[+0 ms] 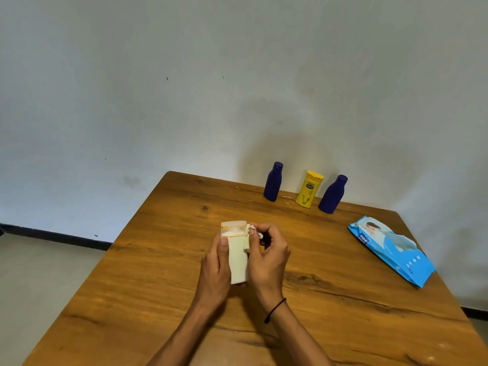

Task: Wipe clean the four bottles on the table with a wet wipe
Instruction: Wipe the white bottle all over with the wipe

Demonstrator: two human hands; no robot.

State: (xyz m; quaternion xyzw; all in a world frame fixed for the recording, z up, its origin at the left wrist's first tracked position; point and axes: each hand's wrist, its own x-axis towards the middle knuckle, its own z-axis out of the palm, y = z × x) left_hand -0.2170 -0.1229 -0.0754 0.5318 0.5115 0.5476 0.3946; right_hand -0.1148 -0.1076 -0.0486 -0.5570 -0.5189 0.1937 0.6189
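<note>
Hands point(215, 268) hiding cream bottle's point(237, 256) sides

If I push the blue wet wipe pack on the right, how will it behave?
The blue soft plastic wet wipe pack lies flat on the wooden table, so it would probably slide and not roll or tip. Its wrinkled film suggests that it bends or sags when lifted.
</note>
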